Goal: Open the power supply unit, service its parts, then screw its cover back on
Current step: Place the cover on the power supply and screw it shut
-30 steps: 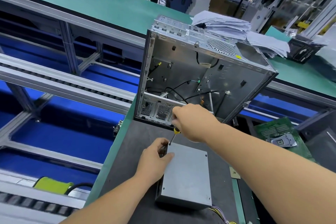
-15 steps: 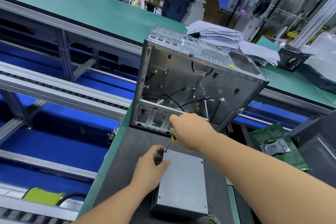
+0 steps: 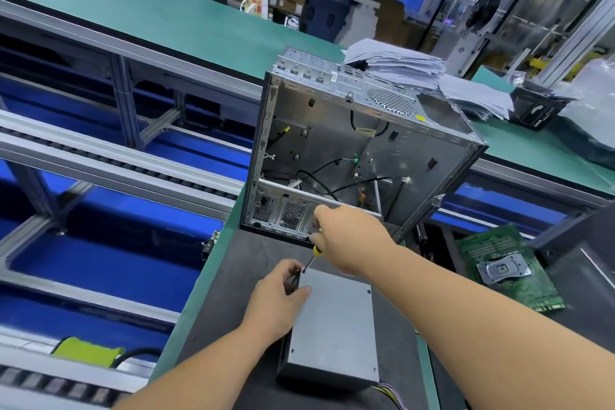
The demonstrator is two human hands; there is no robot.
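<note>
**Figure: The worker's arms and hands, head view**

Two arms enter from the lower edge. Both forearms are bare up to the frame border, with no sleeve, cuff, glove, watch or band showing. The left hand (image 3: 278, 289) and right hand (image 3: 349, 236) are likewise uncovered, and no rings are visible. Fingernails are too small to make out.

Power supply unit (image 3: 332, 326) plain grey — dark grey mat (image 3: 233, 276), teal-green bench top (image 3: 166, 13). Screwdriver (image 3: 316, 251) yellow-and-black handle. Circuit board (image 3: 506, 273) green, paper stack (image 3: 399, 66) white — case (image 3: 332, 143) silver.
</note>
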